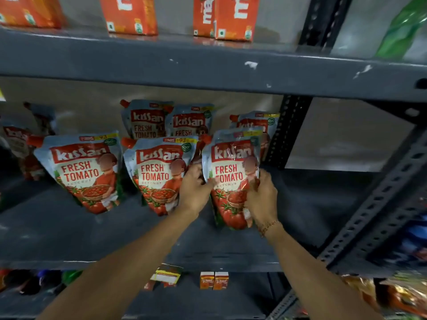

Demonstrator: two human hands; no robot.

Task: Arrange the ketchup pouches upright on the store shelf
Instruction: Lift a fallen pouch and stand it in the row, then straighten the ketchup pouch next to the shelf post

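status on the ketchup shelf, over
Left hand and right hand both gripping front-right pouch, upright on shelf. Two front pouches alongside. Nothing blocking.

A shop: dark metal shelves [208,72] stocked with price-tagged ketchup pouches [80,172] and orange cartons [129,15].

On the middle shelf [69,227] I see three ketchup pouches in a front row: the left pouch [85,172], the middle pouch [159,176] beside it, and the right pouch [231,176], which stands between my left hand [194,192] and right hand [262,199]. Behind them stand three more pouches [147,121], and another pouch [18,144] sits far left. Cartons [129,15] line the shelf above; small boxes [214,280] sit on the shelf below.
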